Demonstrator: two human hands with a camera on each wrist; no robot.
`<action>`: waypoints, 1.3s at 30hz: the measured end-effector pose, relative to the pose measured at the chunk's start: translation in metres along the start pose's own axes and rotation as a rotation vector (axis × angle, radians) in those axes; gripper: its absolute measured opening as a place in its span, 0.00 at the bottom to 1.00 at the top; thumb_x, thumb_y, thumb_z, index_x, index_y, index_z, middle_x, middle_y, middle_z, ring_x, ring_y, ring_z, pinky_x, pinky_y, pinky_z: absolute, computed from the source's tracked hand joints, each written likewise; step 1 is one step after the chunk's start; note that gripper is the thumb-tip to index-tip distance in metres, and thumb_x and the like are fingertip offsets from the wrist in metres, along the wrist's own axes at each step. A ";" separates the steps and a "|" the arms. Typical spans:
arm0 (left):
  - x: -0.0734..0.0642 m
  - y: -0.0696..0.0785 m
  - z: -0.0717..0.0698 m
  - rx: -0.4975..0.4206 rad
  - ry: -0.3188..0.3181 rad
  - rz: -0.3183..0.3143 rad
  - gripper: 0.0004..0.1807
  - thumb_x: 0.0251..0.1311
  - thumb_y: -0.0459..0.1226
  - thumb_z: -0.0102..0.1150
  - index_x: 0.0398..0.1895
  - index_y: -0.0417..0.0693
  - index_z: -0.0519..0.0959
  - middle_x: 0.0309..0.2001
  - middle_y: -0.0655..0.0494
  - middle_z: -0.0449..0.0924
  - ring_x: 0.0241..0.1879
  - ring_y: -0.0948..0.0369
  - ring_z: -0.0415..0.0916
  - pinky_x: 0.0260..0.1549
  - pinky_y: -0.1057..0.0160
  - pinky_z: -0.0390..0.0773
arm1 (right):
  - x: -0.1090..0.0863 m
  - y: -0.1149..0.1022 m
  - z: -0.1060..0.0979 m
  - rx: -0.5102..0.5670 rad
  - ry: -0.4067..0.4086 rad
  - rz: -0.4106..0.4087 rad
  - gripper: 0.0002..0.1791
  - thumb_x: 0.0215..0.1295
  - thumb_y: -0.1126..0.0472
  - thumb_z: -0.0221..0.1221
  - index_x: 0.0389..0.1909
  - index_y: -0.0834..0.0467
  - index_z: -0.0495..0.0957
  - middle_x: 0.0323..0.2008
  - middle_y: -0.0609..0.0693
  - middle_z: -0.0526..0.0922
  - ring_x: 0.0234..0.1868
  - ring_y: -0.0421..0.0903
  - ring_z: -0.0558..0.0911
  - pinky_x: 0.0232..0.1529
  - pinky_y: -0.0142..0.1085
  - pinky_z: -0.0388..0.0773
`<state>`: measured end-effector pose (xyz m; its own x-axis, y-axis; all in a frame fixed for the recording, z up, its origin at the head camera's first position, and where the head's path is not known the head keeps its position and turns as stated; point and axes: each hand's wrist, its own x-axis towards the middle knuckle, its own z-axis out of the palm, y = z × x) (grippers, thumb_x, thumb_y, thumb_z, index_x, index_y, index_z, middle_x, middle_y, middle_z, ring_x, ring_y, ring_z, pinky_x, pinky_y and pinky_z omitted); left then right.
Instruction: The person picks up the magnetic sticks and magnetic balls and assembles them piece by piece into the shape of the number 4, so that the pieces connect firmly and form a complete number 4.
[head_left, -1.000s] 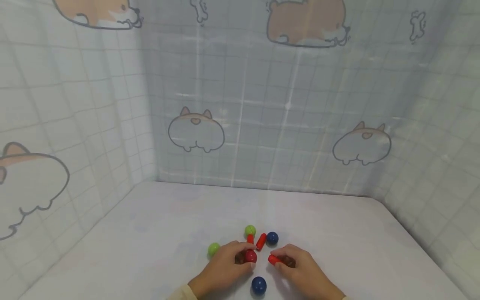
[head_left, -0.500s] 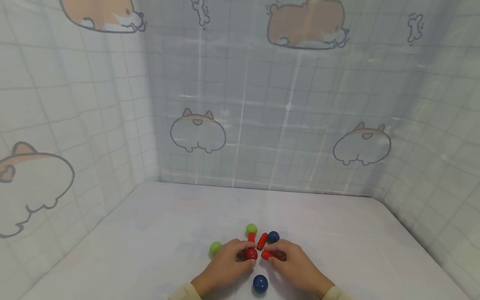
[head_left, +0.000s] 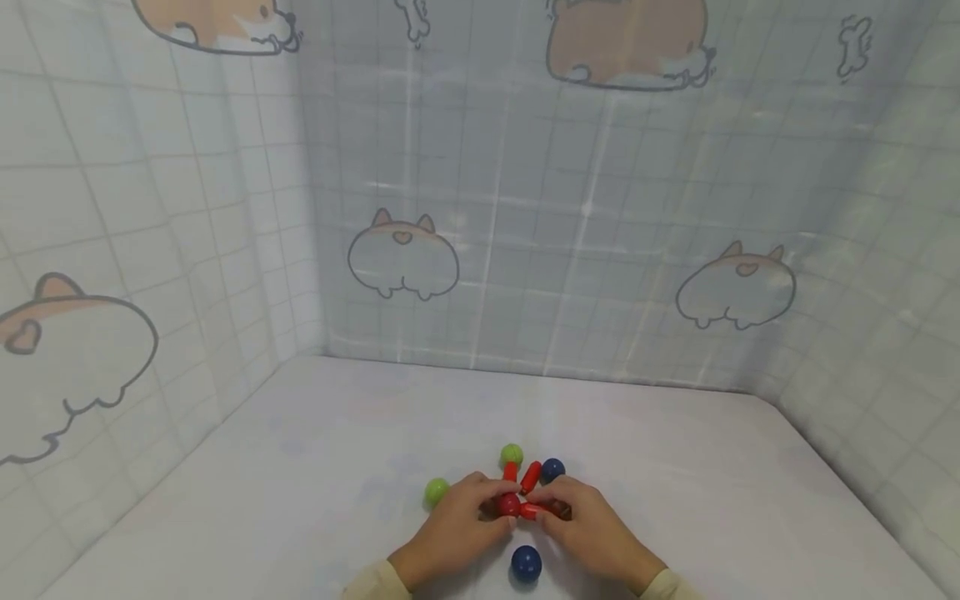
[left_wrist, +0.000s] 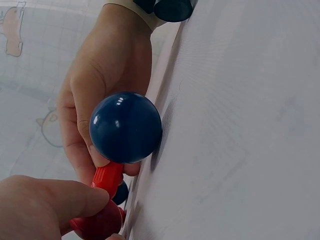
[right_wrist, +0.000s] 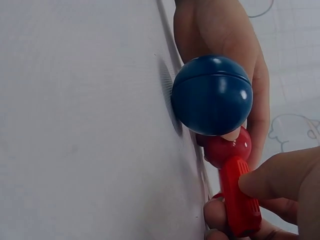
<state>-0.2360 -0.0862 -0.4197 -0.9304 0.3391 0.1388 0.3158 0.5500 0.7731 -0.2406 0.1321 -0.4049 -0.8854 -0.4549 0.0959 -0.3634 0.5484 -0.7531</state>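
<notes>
My left hand (head_left: pixel 456 529) pinches a glossy red ball (head_left: pixel 509 505) between thumb and fingers, low over the white table. The right hand (head_left: pixel 594 532) grips a red ridged rod (right_wrist: pixel 240 197), its end against the red ball in the right wrist view. A second red rod (head_left: pixel 510 472) runs from a green ball (head_left: pixel 512 454) toward the red ball; my left fingers hide where it ends. Just right of it lies another red rod (head_left: pixel 531 477). Nearest my body, in front of both hands, is a dark blue ball (head_left: pixel 527 564), large in both wrist views.
Another blue ball (head_left: pixel 552 470) lies beyond my right hand. A second green ball (head_left: pixel 437 492) is at the left hand's outer side. The white tabletop (head_left: pixel 360 417) meets a checked curtain (head_left: pixel 525 333) with cartoon dogs at the back and sides.
My right hand has moved left with its red rod, closing the gap to the red ball. The left hand keeps its hold on the ball. The head view has shifted slightly.
</notes>
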 end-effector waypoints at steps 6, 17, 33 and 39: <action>0.001 0.001 -0.002 0.005 -0.015 -0.004 0.26 0.52 0.41 0.71 0.57 0.57 0.79 0.35 0.67 0.73 0.36 0.66 0.73 0.38 0.68 0.77 | -0.001 0.001 0.001 0.027 0.003 0.016 0.13 0.62 0.59 0.64 0.49 0.52 0.83 0.37 0.42 0.78 0.37 0.44 0.76 0.41 0.31 0.77; 0.001 0.001 -0.004 0.029 -0.029 0.048 0.28 0.48 0.41 0.74 0.57 0.56 0.79 0.34 0.68 0.73 0.34 0.68 0.73 0.36 0.69 0.76 | -0.001 0.003 0.006 -0.022 0.005 -0.008 0.15 0.60 0.60 0.65 0.48 0.45 0.84 0.41 0.37 0.80 0.42 0.42 0.77 0.47 0.39 0.79; 0.002 -0.001 -0.001 0.040 0.001 0.035 0.21 0.51 0.43 0.72 0.51 0.59 0.83 0.32 0.68 0.73 0.33 0.67 0.73 0.34 0.69 0.76 | -0.001 0.005 0.003 -0.011 -0.002 0.001 0.14 0.63 0.56 0.64 0.50 0.49 0.83 0.43 0.37 0.80 0.42 0.41 0.78 0.46 0.37 0.79; 0.001 0.000 -0.001 0.049 0.007 0.067 0.16 0.53 0.41 0.70 0.47 0.60 0.84 0.31 0.68 0.73 0.33 0.67 0.72 0.34 0.69 0.76 | -0.001 0.006 0.003 -0.009 0.005 -0.010 0.14 0.63 0.56 0.64 0.50 0.49 0.83 0.42 0.37 0.81 0.41 0.40 0.78 0.45 0.36 0.79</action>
<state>-0.2369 -0.0864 -0.4191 -0.9081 0.3710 0.1942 0.3863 0.5629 0.7307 -0.2409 0.1342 -0.4111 -0.8830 -0.4571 0.1063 -0.3747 0.5502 -0.7462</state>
